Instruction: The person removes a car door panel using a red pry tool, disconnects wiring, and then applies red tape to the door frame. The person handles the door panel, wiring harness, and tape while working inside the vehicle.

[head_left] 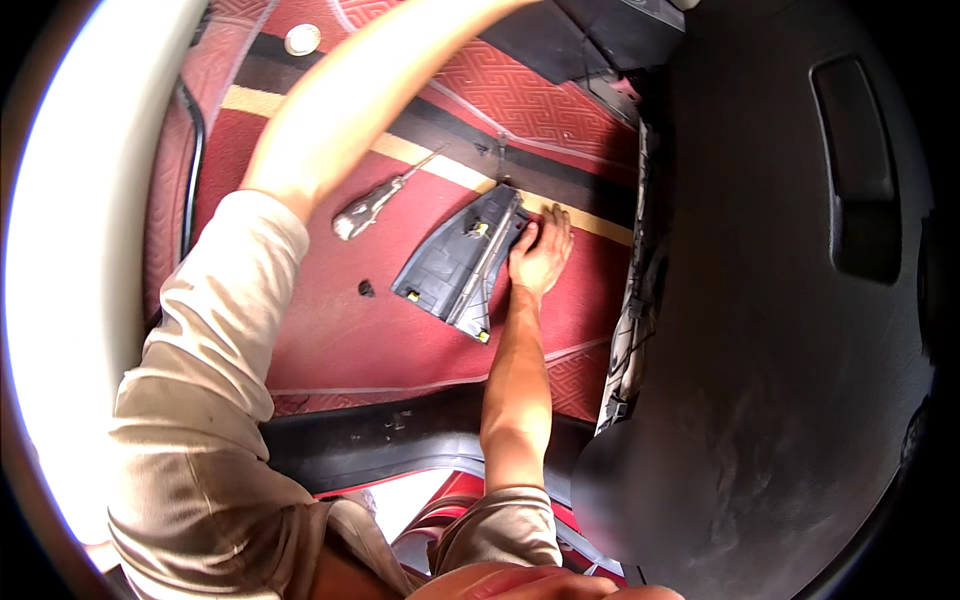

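Note:
My right hand (541, 255) lies palm down on the red mat (330, 340), its fingers stretched toward the yellow stripe. Just left of it rests a black plastic trim panel (452, 262), ribbed side up with several yellow clips. My thumb is at the panel's right edge; whether it presses on it, I cannot tell. Over the mat my left forearm (340, 110) reaches up and out past the top edge, so the left hand is out of sight. A screwdriver (368, 212) lies left of the panel, shaft pointing up and right.
A small dark piece (366, 288) lies on the mat, and a round pale object (302, 40) at the far left. To the right stands a large black interior panel (760, 330) with a recessed handle. A black sill (380, 435) crosses the near side. Black boxy parts (590, 35) are at the far end.

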Motion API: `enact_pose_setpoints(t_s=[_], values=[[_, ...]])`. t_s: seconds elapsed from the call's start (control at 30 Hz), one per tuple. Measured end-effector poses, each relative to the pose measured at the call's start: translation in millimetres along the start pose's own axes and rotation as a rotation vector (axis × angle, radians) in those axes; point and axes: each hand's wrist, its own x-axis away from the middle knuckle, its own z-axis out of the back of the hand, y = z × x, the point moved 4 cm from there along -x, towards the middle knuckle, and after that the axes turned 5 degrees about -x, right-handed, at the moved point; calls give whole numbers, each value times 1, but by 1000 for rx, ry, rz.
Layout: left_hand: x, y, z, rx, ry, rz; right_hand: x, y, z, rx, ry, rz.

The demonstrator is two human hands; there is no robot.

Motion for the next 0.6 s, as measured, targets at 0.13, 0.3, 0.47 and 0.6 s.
enact_pose_setpoints(t_s=[0.13, 0.3, 0.47, 0.6], values=[[3, 4, -9, 94, -14, 107, -2, 0, -2, 16, 35, 40], [-10, 10, -10, 18, 47, 139, -6, 0, 2, 30, 58, 46], [-14, 11, -8, -5, 9, 170, -7, 3, 2, 36, 39, -3], [-11, 14, -6, 0, 15, 159, -4, 4, 4, -6, 47, -13]])
